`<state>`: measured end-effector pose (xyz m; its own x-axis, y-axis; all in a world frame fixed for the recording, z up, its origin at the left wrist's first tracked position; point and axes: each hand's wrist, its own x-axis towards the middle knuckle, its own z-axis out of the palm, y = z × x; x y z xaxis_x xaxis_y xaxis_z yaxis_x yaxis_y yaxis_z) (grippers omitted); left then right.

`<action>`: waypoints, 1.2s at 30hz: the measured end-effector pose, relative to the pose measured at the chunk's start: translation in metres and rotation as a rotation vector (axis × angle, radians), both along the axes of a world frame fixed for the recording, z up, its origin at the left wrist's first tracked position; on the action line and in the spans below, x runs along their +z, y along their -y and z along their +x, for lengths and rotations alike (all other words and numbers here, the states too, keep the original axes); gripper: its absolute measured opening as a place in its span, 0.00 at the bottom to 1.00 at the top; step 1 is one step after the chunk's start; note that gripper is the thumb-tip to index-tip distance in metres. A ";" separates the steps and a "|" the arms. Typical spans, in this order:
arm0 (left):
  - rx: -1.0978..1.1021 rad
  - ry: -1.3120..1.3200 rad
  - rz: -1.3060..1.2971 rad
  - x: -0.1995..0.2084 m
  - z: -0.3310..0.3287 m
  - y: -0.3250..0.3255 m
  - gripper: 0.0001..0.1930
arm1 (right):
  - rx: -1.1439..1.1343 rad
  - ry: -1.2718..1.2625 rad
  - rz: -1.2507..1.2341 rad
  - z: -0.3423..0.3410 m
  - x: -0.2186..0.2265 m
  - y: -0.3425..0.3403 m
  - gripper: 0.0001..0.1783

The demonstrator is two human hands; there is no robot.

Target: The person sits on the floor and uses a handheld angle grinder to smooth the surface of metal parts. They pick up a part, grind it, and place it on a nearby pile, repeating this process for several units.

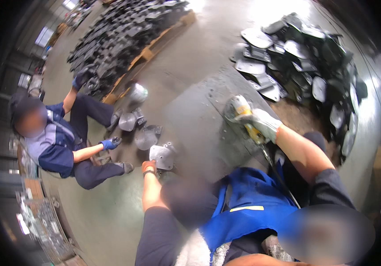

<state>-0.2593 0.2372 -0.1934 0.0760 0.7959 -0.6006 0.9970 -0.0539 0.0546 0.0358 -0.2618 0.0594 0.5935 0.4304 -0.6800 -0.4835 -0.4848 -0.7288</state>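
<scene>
Head view: power tool near worktop edge, room leftward.

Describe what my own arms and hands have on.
Your right hand wears a whitish fabric glove with an orange cuff edge. Your left hand shows orange glove material and a dark wristband. Both dark fabric sleeves end around the elbows.

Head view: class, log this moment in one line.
left hand: touching metal plate | right hand: gripping yellow grinder | co-worker: picture left
</scene>
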 end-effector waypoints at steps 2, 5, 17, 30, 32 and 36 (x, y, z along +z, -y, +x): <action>0.246 0.185 -0.047 -0.001 -0.041 -0.013 0.23 | 0.044 0.049 -0.027 -0.005 0.005 -0.008 0.22; 0.293 0.635 -0.550 0.005 -0.039 0.001 0.17 | 0.076 0.116 -0.021 -0.010 0.024 -0.006 0.21; -0.241 0.919 -0.404 0.277 0.095 0.159 0.23 | 0.162 0.446 -0.093 -0.018 -0.018 0.013 0.32; -0.568 0.734 -0.347 0.312 0.312 0.248 0.26 | -0.061 0.162 0.299 0.002 0.104 0.081 0.19; -0.554 0.767 -0.382 0.303 0.355 0.259 0.23 | -0.142 0.173 0.439 0.017 0.122 0.113 0.20; -0.587 0.786 -0.397 0.277 0.448 0.278 0.22 | -0.426 0.302 0.500 0.045 0.140 0.165 0.15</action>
